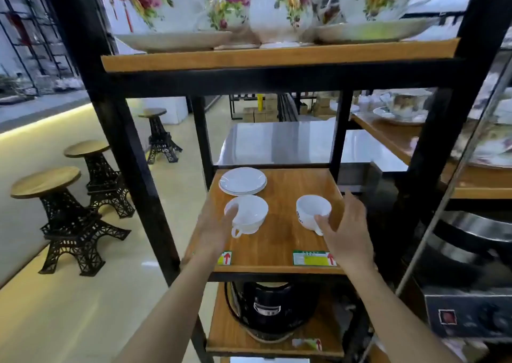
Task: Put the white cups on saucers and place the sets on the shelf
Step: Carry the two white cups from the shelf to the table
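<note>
Two white cups stand on the wooden middle shelf (279, 246). The left cup (249, 213) has its handle toward me; my left hand (213, 229) touches its left side, thumb on the rim. The right cup (311, 209) carries a dark mark on its side; my right hand (346, 229) is beside it with fingers spread, thumb against its lower right wall. Whether either hand grips its cup I cannot tell. Behind the left cup lies a stack of white saucers (243, 181), at the shelf's back left.
Black metal posts (130, 152) frame the shelf. The upper shelf (277, 56) holds flowered china. A black appliance (267, 307) sits on the lower shelf. Eiffel-tower stools (66, 218) stand on the floor at the left. More tableware fills shelves at the right.
</note>
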{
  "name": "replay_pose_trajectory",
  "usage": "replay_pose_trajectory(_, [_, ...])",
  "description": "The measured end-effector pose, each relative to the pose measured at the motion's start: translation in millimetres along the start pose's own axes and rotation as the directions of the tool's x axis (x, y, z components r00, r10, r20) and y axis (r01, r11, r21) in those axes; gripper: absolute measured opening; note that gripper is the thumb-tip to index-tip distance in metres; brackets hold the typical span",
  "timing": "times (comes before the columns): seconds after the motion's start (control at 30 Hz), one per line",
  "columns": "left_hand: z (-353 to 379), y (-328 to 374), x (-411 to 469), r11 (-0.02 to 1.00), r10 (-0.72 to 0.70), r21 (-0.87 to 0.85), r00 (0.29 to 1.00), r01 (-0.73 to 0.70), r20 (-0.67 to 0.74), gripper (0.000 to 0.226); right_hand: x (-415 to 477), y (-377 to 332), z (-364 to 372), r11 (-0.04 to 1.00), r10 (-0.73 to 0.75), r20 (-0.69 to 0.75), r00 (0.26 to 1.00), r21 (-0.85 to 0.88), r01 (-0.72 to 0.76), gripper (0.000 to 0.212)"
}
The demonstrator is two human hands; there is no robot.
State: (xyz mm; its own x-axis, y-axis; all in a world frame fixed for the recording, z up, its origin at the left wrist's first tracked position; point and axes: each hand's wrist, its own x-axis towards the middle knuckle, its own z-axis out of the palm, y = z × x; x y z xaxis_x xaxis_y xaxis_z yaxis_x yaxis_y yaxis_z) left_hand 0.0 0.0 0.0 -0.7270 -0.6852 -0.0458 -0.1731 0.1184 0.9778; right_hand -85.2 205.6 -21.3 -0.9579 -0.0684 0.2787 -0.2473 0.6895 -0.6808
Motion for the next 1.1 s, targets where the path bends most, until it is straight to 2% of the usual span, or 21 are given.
replay_pose_trajectory(0.07, [9, -11, 9, 0.981, -0.099, -0.159, 0.993, 0.108, 0.067, 0.062, 6, 8, 9, 0.994, 0.054, 0.037, 0.998, 0.089, -0.057, 0.076])
replay_pose_trajectory(0.13, [16, -23, 12, 0.948, -0.263, -0.159, 0.961, 0.275, 0.087, 0.066, 7, 17, 19, 0.988, 0.081, 0.092, 0.992, 0.121, -0.092, 0.061])
replay_pose_trajectory(0.2, [21, -33, 16, 0.919, -0.365, -0.127, 0.928, 0.373, 0.08, 0.064, 8, 21, 28, 0.983, 0.094, 0.106, 0.99, 0.15, -0.109, 0.044])
replay_pose_trajectory(0.33, [25, -37, 21, 0.881, -0.421, -0.218, 0.906, 0.42, 0.047, 0.032, 9, 19, 31, 0.961, 0.127, 0.177, 0.976, 0.22, -0.165, 0.022])
replay_pose_trajectory(0.47, [26, -33, 17, 0.794, -0.483, -0.377, 0.872, 0.477, 0.085, 0.014, 14, 19, 33, 0.892, 0.219, 0.259, 0.941, 0.337, -0.301, 0.027])
replay_pose_trajectory(0.57, [24, -29, 16, 0.735, -0.516, -0.398, 0.834, 0.548, 0.196, 0.016, 20, 15, 29, 0.844, 0.302, 0.375, 0.877, 0.322, -0.428, 0.023])
replay_pose_trajectory(0.63, [23, -29, 17, 0.728, -0.524, -0.379, 0.82, 0.572, 0.231, 0.018, 25, 12, 25, 0.755, 0.355, 0.502, 0.789, 0.344, -0.558, 0.017])
replay_pose_trajectory(0.7, [22, -30, 19, 0.734, -0.531, -0.354, 0.815, 0.579, 0.233, 0.018, 29, 10, 21, 0.599, 0.377, 0.64, 0.67, 0.383, -0.703, 0.019])
replay_pose_trajectory(0.8, [22, -30, 22, 0.742, -0.517, -0.361, 0.825, 0.565, 0.228, 0.032, 33, 11, 20, 0.376, 0.37, 0.714, 0.594, 0.47, -0.799, 0.017])
replay_pose_trajectory(0.83, [22, -28, 22, 0.738, -0.503, -0.394, 0.836, 0.547, 0.218, 0.034, 34, 10, 20, 0.316, 0.363, 0.721, 0.59, 0.501, -0.806, 0.015])
replay_pose_trajectory(0.87, [23, -27, 24, 0.728, -0.485, -0.447, 0.851, 0.52, 0.202, 0.038, 35, 10, 21, 0.312, 0.358, 0.713, 0.603, 0.518, -0.797, 0.015])
replay_pose_trajectory(1.0, [21, -29, 21, 0.717, -0.453, -0.536, 0.882, 0.445, 0.125, 0.048, 28, 5, 22, 0.477, 0.336, 0.616, 0.713, 0.541, -0.693, 0.024])
replay_pose_trajectory(1.1, [11, -33, 8, 0.721, -0.421, -0.55, 0.897, 0.421, 0.134, 0.046, 13, 1, 18, 0.518, 0.343, 0.544, 0.766, 0.57, -0.637, 0.028])
